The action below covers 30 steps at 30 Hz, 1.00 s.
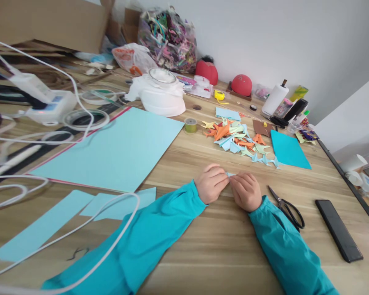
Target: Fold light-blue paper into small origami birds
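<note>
My left hand point(212, 183) and my right hand point(245, 191) meet just above the wooden table, fingertips nearly touching. Between them shows a small piece of light blue paper point(229, 174), pinched from both sides and mostly hidden by the fingers. Beyond the hands lies a heap of folded paper cranes point(233, 135) in orange, pale green, yellow and light blue. Several light blue cranes point(265, 159) stand in a row at its near edge. Black-handled scissors point(287, 208) rest to the right of my right wrist.
Large light blue sheets point(117, 147) lie left, with cut strips point(46, 225) nearer. A white cable point(135, 209) loops over my left sleeve. A phone point(338, 230) is at right; a turquoise paper stack point(290, 149) lies beyond. A thread spool point(190, 125) stands left of the cranes.
</note>
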Each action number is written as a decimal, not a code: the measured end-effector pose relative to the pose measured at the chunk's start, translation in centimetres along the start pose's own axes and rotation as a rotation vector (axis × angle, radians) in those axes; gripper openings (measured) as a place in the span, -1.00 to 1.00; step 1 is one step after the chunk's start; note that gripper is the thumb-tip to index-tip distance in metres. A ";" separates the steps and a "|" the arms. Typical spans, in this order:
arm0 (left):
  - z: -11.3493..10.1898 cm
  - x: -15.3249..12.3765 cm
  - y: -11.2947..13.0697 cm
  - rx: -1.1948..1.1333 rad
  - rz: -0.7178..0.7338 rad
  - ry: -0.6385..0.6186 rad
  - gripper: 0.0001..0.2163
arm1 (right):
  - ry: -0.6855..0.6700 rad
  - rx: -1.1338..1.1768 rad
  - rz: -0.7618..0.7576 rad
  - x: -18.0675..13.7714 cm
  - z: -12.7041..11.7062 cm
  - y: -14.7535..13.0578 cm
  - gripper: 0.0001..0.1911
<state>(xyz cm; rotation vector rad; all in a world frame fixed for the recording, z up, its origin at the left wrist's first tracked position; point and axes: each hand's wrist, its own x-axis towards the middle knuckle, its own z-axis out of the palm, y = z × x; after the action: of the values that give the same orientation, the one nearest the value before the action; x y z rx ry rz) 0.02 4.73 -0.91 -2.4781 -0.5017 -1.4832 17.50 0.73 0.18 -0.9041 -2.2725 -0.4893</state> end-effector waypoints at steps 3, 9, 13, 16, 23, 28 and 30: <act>0.1 0.1 0.1 0.002 0.005 -0.013 -0.83 | -0.026 -0.020 -0.020 0.1 0.0 -0.1 -0.83; 0.3 -0.3 -0.3 -0.024 -0.046 -0.006 -0.85 | -0.004 -0.001 0.018 0.0 -0.1 0.1 -0.85; -0.2 0.1 0.0 -0.029 -0.011 -0.050 -0.82 | 0.018 0.016 0.006 -0.2 0.1 0.1 -0.83; -0.3 0.2 0.1 -0.025 -0.012 -0.074 -0.84 | 0.007 0.008 -0.018 -0.3 0.2 0.1 -0.81; 0.5 -0.6 -0.4 -0.047 -0.018 -0.074 -0.83 | -0.026 0.012 -0.018 -0.1 0.1 0.0 -0.83; 0.4 -0.8 -0.8 -0.026 -0.032 -0.092 -0.83 | -0.023 0.024 0.004 -0.3 0.1 0.1 -0.82; 0.3 -0.7 -0.9 -0.002 -0.044 -0.091 -0.83 | -0.013 0.021 0.011 -0.3 0.1 0.2 -0.82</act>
<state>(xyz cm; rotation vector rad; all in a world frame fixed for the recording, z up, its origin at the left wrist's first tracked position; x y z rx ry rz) -0.40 5.53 -1.69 -2.5616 -0.5747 -1.3918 17.82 0.78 -0.04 -0.9112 -2.2791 -0.4555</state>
